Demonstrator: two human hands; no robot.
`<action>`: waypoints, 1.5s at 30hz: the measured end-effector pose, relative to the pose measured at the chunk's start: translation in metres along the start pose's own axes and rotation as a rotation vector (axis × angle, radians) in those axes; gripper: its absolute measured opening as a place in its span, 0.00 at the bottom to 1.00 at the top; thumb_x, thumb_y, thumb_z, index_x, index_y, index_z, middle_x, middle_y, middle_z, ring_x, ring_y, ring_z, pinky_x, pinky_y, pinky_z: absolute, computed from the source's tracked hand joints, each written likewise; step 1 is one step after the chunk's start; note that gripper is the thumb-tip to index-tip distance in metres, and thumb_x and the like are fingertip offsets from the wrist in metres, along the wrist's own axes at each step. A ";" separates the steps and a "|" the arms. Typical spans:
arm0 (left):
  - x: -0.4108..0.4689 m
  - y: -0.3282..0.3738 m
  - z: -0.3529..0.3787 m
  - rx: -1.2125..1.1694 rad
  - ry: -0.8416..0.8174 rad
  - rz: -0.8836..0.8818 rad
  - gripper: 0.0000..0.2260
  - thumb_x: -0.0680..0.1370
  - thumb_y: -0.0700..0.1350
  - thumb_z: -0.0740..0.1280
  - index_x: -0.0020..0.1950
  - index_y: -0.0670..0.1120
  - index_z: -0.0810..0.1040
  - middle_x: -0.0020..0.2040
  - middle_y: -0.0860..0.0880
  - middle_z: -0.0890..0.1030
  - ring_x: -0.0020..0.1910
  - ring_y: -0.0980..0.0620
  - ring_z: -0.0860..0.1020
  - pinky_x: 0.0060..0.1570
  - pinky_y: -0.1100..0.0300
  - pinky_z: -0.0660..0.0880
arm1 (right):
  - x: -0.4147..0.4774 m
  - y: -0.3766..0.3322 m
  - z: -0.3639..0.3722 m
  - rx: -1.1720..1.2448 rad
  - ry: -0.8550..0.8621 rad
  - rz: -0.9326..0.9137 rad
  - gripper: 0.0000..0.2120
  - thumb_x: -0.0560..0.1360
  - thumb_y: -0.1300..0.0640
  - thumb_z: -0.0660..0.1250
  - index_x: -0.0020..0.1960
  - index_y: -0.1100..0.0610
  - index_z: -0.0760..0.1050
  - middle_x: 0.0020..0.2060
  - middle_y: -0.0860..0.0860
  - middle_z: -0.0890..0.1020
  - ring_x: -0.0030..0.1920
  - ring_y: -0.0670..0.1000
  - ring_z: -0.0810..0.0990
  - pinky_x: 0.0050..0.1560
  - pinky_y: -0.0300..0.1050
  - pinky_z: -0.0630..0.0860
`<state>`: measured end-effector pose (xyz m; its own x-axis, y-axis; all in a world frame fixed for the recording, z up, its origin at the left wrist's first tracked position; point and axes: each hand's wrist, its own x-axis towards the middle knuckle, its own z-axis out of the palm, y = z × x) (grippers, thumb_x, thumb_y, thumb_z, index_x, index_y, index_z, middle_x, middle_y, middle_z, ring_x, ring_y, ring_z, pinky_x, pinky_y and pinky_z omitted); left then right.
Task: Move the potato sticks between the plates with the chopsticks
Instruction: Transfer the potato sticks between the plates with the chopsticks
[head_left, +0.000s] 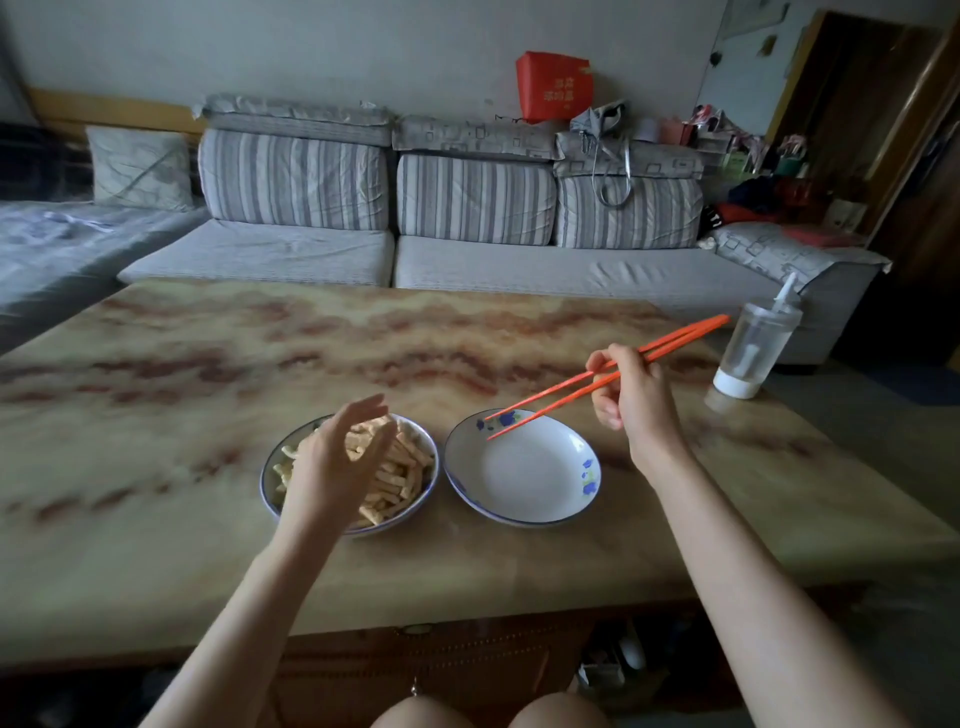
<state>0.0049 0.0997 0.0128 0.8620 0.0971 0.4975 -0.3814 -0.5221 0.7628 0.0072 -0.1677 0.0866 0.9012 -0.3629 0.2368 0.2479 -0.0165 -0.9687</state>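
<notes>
Two white plates with blue rims stand side by side near the table's front. The left plate (428, 480) is heaped with pale potato sticks (402, 470). The right plate (524, 475) holds no sticks. My right hand (631, 397) grips a pair of orange chopsticks (587, 382); their tips hang slightly apart over the far left part of the right plate, with nothing between them. My left hand (337, 457) hovers over the left plate with relaxed, slightly curved fingers, holding nothing and hiding part of the sticks.
The plates rest on a marbled beige and brown table (208, 395). A clear plastic bottle (753, 351) with a white base stands at the table's right edge. A striped grey sofa (467, 228) runs behind the table.
</notes>
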 end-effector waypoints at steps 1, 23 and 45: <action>0.001 -0.006 -0.011 -0.016 0.049 0.006 0.13 0.75 0.44 0.70 0.60 0.48 0.79 0.51 0.55 0.82 0.50 0.58 0.79 0.52 0.65 0.72 | -0.003 0.005 0.004 0.007 -0.017 0.026 0.15 0.78 0.60 0.54 0.34 0.61 0.70 0.16 0.49 0.60 0.16 0.47 0.56 0.20 0.34 0.52; -0.017 -0.092 -0.042 -0.031 0.153 -0.355 0.13 0.79 0.41 0.63 0.63 0.45 0.78 0.56 0.46 0.81 0.51 0.55 0.76 0.48 0.62 0.68 | -0.025 0.048 0.054 0.125 -0.122 0.155 0.22 0.81 0.48 0.53 0.33 0.58 0.66 0.16 0.50 0.63 0.16 0.47 0.58 0.21 0.32 0.53; -0.019 -0.096 -0.041 -0.022 0.157 -0.335 0.13 0.79 0.43 0.64 0.63 0.47 0.78 0.52 0.52 0.80 0.49 0.57 0.77 0.39 0.75 0.68 | -0.038 0.054 0.081 0.032 -0.074 0.049 0.26 0.83 0.49 0.50 0.34 0.62 0.72 0.17 0.54 0.70 0.17 0.51 0.65 0.21 0.38 0.61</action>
<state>0.0115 0.1826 -0.0529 0.8791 0.3893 0.2750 -0.0957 -0.4210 0.9020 0.0152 -0.0798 0.0312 0.9362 -0.2924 0.1952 0.2128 0.0295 -0.9766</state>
